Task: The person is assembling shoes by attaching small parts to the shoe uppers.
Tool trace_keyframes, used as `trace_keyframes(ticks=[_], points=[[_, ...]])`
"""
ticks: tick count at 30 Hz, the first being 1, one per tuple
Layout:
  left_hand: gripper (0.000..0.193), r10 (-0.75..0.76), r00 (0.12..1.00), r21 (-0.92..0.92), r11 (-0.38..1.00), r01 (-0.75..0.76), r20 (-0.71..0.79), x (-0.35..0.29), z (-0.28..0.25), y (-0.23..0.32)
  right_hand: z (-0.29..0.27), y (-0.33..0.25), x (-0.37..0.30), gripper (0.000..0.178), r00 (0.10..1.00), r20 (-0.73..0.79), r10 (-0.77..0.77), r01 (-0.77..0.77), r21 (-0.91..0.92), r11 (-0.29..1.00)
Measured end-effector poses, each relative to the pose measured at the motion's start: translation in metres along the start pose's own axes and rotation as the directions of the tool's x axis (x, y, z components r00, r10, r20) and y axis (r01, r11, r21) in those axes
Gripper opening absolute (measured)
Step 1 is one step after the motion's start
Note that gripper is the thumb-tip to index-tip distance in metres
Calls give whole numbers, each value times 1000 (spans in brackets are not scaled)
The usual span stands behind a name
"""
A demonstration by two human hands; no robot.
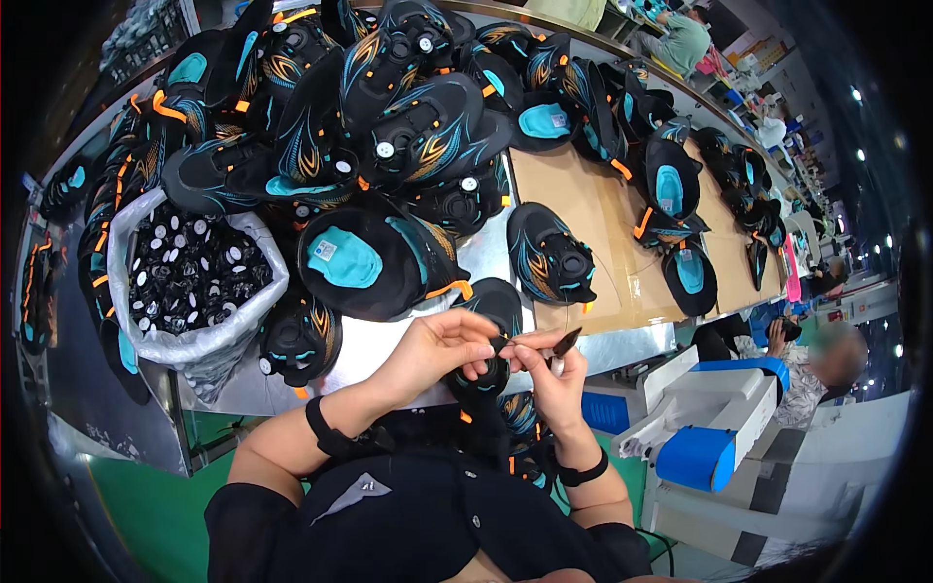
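Both my hands meet over a black shoe upper (pixel 499 299) at the table's near edge. My left hand (pixel 432 348) is closed, thumb and fingertips pinched above the upper; what is between them is too small to make out. My right hand (pixel 552 377) pinches close beside it. From its grip a dark pointed tool (pixel 568 341) sticks up, its kind unclear. Just beyond lies another black upper (pixel 550 255) with orange and blue lines. To the left is a larger upper (pixel 362 260) with a turquoise insole.
A pile of similar shoe uppers (pixel 418 126) covers the table's far side. A clear plastic bag (pixel 199 345) of small black parts with white discs stands at left. Cardboard (pixel 612 253) lies at right, near a white and blue machine (pixel 714 408). Another person (pixel 812 374) is beyond.
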State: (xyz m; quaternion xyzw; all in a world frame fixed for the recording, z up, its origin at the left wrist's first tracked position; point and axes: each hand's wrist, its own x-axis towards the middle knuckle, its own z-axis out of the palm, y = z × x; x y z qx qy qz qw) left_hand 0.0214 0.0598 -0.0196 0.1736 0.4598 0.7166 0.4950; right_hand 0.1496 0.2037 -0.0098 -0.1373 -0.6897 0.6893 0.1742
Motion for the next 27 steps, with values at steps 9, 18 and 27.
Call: trace_keyframes(ticks=[9, 18, 27], points=[[8, 253, 961, 455, 873, -176, -113, 5, -2, -7, -9, -26, 19, 40, 854, 310, -418, 475, -792, 384], [12, -18, 1000, 123, 992, 19, -9, 14, -16, -3, 5, 11, 11, 6, 989, 27, 147, -149, 123, 981], [16, 97, 993, 318, 945, -72, -66, 8, -14, -11, -12, -27, 9, 13, 955, 239, -174, 292, -860, 419]])
